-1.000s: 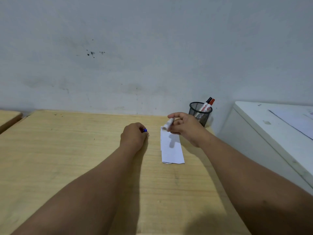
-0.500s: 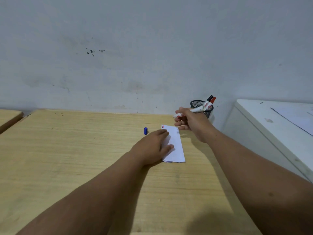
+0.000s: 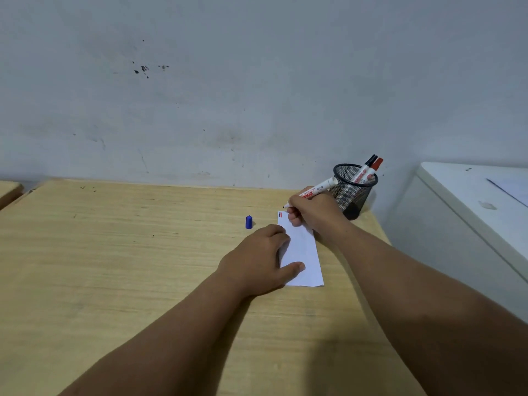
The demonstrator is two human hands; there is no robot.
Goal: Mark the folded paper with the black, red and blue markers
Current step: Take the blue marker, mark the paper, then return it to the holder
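My right hand (image 3: 311,212) is closed around a marker (image 3: 317,190), fingers curled tight on its lower barrel in a writing grip. The marker is uncapped; its long axis runs from the dark tip at the near left up to the white butt end at the far right, tilted well off vertical. The tip sits just off the far left corner of the folded paper (image 3: 303,250); I cannot tell whether it touches the paper or the table. The ink colour cannot be read from the tip.

My left hand (image 3: 257,261) lies flat, palm down, fingers spread and holding nothing. Its fingertips and thumb press on the left edge of the paper.

The paper is a narrow white strip on the wooden table (image 3: 114,252), long axis running near to far, slightly slanted. Two short strokes, one red and one dark, show at its far left corner (image 3: 280,214).

A blue cap (image 3: 249,222) stands upright on the table, left of the paper and apart from it.

A black mesh cup (image 3: 353,190) stands at the far right of the table, just beyond my right hand. Two capped markers lean in it: one black-capped (image 3: 370,160), one red-capped (image 3: 377,163).
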